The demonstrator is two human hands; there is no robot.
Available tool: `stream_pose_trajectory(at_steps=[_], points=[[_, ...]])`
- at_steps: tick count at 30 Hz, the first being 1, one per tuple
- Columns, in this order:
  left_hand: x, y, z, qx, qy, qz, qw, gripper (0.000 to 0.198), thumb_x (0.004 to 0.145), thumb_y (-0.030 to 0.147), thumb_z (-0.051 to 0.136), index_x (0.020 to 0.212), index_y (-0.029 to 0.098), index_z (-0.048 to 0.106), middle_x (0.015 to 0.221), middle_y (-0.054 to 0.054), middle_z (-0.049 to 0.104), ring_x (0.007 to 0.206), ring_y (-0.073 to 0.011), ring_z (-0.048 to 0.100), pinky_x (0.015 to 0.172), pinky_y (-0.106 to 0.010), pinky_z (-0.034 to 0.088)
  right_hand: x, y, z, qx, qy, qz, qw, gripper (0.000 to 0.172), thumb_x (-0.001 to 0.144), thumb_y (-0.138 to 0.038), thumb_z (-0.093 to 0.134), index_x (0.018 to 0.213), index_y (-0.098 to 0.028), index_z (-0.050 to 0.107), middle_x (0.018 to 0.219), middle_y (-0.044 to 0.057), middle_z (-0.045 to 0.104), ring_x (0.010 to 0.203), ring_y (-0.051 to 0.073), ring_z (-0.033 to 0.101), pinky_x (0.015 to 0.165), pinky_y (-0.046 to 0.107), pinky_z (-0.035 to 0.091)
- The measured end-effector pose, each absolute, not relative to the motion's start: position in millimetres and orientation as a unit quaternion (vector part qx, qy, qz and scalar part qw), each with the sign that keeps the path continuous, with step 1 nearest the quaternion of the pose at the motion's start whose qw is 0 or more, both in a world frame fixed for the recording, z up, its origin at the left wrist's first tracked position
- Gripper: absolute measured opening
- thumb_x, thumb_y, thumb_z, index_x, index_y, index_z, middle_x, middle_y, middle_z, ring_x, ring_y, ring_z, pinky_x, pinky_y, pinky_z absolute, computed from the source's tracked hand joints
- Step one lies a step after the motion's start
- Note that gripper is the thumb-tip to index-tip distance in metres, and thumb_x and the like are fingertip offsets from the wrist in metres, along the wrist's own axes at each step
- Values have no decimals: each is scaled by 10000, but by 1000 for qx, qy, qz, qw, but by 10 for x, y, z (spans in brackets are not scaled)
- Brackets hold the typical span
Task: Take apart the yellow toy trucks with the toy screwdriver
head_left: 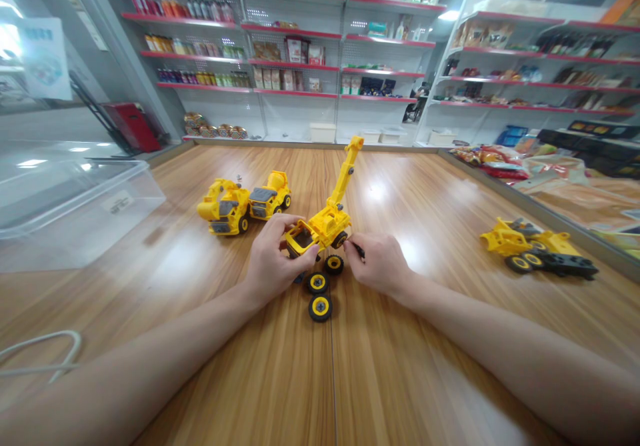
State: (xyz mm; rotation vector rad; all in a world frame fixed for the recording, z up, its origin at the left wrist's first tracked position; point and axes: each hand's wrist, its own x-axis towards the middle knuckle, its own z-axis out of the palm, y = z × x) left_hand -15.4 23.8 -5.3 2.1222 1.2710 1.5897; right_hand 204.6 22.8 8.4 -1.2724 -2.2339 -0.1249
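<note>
A yellow toy crane truck (325, 225) stands at the middle of the table with its boom raised up and to the right. My left hand (276, 251) grips its cab end, thumb in front and fingers behind. At the truck's right end, my right hand (377, 263) pinches a small dark piece beside a wheel (339, 239); most of that piece is hidden by the fingers. Just below the truck lie three loose black wheels with yellow hubs: one wheel (334, 264) nearest the truck, a middle wheel (317, 283) and a front wheel (321, 307).
Behind my left hand stand a yellow toy excavator (225, 207) and a toy mixer truck (271, 195). Yellow and black toy truck parts (540, 249) lie at the right. A clear plastic bin (75, 209) and a white cable (70, 349) are at the left. Stocked shelves (295, 96) stand beyond.
</note>
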Motion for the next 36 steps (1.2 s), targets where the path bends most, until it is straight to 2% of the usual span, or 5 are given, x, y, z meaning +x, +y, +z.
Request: stream_pose_trajectory(at_steps=[6, 12, 19, 25, 36], points=[[-151, 250, -60, 709, 433, 548, 105, 397, 740, 277, 727, 1101, 206, 576, 1008, -52, 612, 924, -208, 622, 768, -308, 528, 2048, 247, 74, -459, -829, -23, 319, 86, 871, -251, 549, 859, -180, 596, 757, 26, 684, 649, 151, 609, 569, 262, 333], [-154, 247, -58, 709, 435, 545, 107, 402, 738, 270, 728, 1104, 207, 575, 1022, -54, 616, 937, -210, 624, 761, -306, 533, 2039, 250, 57, -468, -832, -24, 296, 258, 926, -294, 492, 705, -188, 570, 654, 20, 646, 571, 140, 566, 543, 276, 301], [-146, 234, -33, 708, 434, 550, 92, 399, 737, 264, 727, 1101, 207, 575, 1005, -46, 609, 907, -197, 625, 739, -298, 535, 2042, 261, 55, -467, -824, 3, 320, 119, 902, -279, 544, 860, -181, 598, 799, 35, 691, 677, 152, 617, 573, 256, 343], [-145, 230, -34, 710, 433, 546, 97, 405, 736, 268, 725, 1108, 210, 575, 1018, -47, 607, 923, -199, 624, 729, -292, 533, 2047, 270, 61, -476, -825, -8, 304, 330, 947, -321, 481, 651, -186, 536, 599, 9, 599, 521, 116, 500, 519, 261, 287], [-147, 210, -39, 705, 450, 534, 119, 429, 734, 261, 734, 1123, 214, 558, 1041, -63, 597, 941, -210, 618, 751, -307, 540, 2047, 304, 39, -455, -823, 40, 338, 216, 947, -305, 504, 803, -180, 606, 741, 30, 669, 606, 131, 572, 569, 253, 359]])
